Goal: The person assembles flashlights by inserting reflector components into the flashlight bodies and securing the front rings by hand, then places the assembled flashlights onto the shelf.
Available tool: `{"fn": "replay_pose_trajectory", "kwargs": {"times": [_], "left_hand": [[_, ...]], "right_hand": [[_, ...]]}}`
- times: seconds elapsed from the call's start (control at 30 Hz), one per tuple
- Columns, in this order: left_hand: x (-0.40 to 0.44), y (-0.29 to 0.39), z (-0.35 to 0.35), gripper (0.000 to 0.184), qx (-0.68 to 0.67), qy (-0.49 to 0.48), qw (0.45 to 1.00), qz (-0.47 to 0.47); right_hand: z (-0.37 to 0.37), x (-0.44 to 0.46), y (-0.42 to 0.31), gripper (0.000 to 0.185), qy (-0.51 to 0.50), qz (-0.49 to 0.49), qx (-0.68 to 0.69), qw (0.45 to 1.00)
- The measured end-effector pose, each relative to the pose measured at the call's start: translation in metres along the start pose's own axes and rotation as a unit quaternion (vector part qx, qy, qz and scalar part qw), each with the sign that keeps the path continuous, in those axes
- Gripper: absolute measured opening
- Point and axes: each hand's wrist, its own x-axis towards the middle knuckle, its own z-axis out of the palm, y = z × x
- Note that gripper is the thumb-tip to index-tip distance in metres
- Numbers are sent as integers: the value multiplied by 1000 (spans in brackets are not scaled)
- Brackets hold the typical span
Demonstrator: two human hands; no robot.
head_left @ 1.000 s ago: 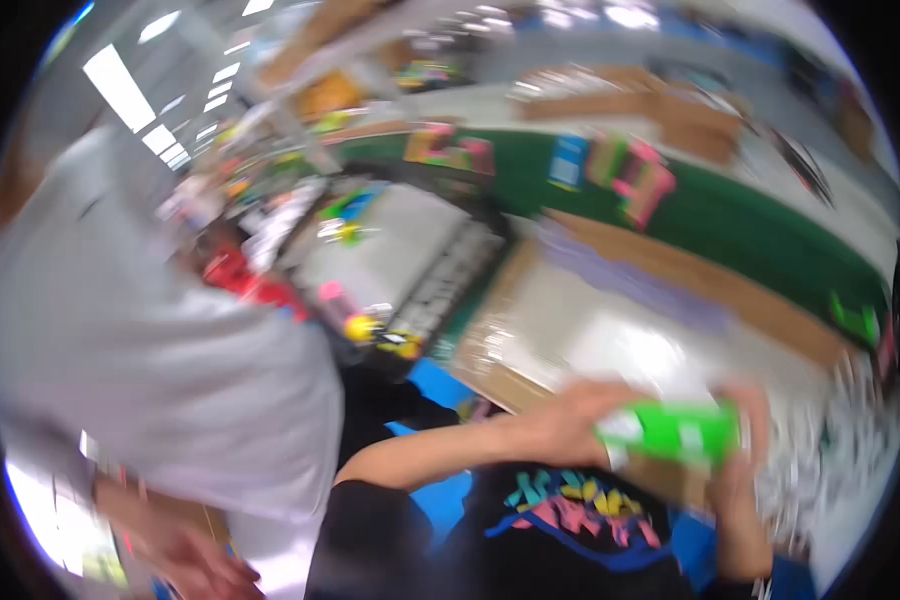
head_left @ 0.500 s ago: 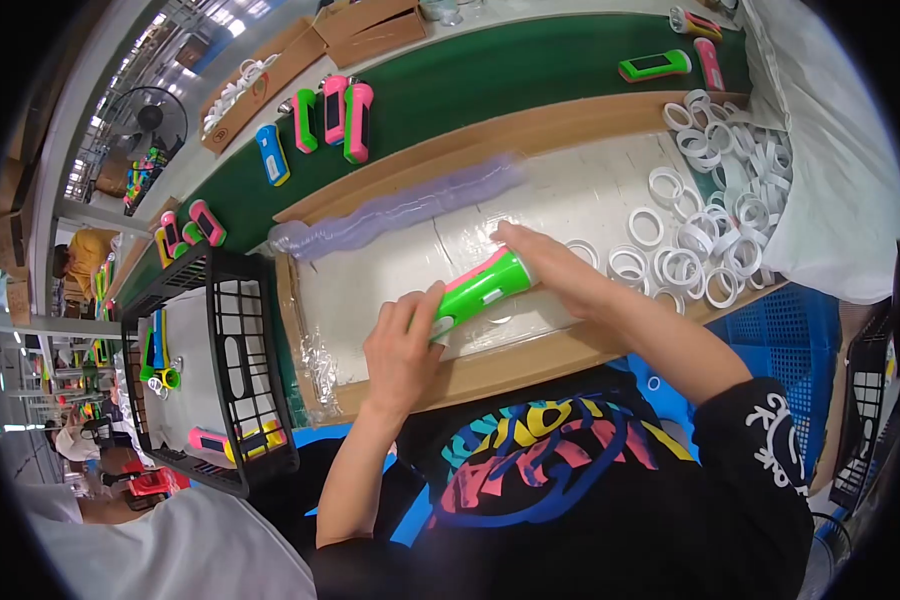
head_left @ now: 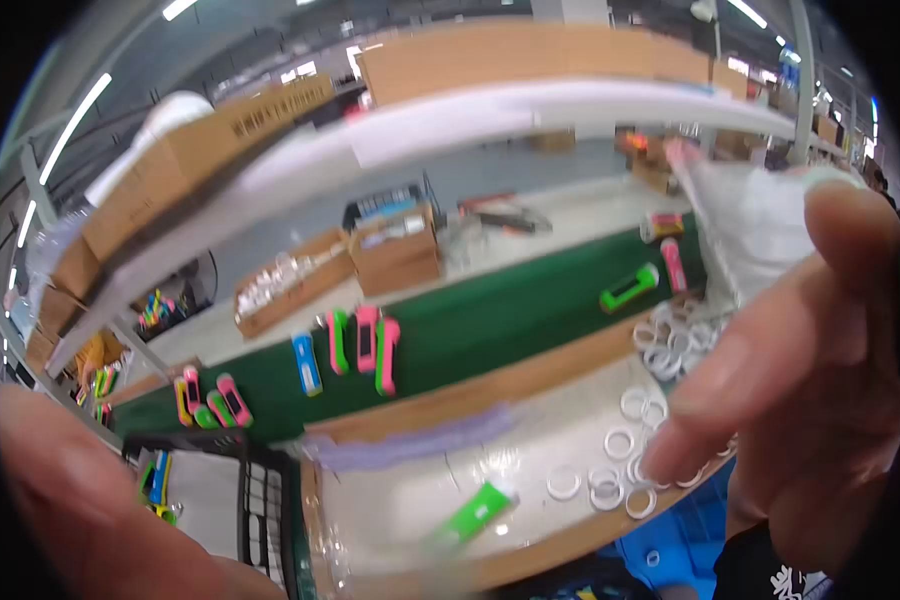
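My left hand [head_left: 90, 500] is raised close to the camera at the lower left. Only part of it shows, with one digit stretched out and nothing held. At the right, my right hand [head_left: 790, 370] is also raised near the camera, its fingers apart and empty. Below and between the hands, a green flashlight [head_left: 478, 512] lies in the shallow cardboard tray [head_left: 540, 395], touched by neither hand; its lower end is blurred. Loose white rings [head_left: 618, 442] are spread over the tray's right part. A strip of purplish clear plastic [head_left: 410, 450] runs along its far side.
Several flashlights, including a blue one [head_left: 307, 364], lie on the green belt [head_left: 490, 315] behind the tray. A black crate [head_left: 255, 510] stands left. Across the belt are small cardboard boxes [head_left: 395, 255] under a white shelf [head_left: 530, 115]. A white bag [head_left: 760, 215] is at right.
Both hands have let go of the flashlight and come up towards the camera. The flashlight now lies in the tray. My view has tilted up, showing the shelf and ceiling lights.
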Motion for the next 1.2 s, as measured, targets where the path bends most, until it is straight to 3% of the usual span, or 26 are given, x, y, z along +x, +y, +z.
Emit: {"fn": "replay_pose_trajectory", "kwargs": {"times": [0.17,0.27,0.37,0.4,0.43,0.47,0.5,0.6,0.77,0.97,1.1,1.13,1.2], "left_hand": [[25,52,-62,55,199,71,974,87],[20,63,-101,52,250,118,958,73],[11,67,-141,49,163,172,969,72],[4,61,-144,48,111,216,967,74],[4,61,-147,47,64,229,969,73],[-6,56,-153,46,30,247,966,71],[-15,52,-157,45,1,275,958,76],[-38,41,-171,43,-51,288,952,92],[-70,39,-194,40,-100,283,945,128],[-92,54,-219,37,-28,372,921,114],[-124,91,-242,37,107,402,900,132],[-122,96,-246,37,100,382,905,156],[-120,111,-242,37,60,395,896,194]], "right_hand": [[-14,27,21,68,46,-133,38,989],[-4,53,19,55,37,-126,47,990],[0,58,-87,44,29,-56,-71,996],[20,60,-107,35,77,5,-105,991],[22,58,-115,32,105,-1,-155,982],[43,61,-125,31,161,30,-119,979],[20,49,-124,30,71,38,-120,989],[52,23,-114,30,198,51,-170,964],[143,11,-166,31,252,51,-382,888],[195,90,-185,34,210,5,-517,830],[247,117,-187,35,233,-42,-523,819],[262,109,-206,36,269,-30,-553,788],[266,110,-248,48,122,8,-760,639]]}}
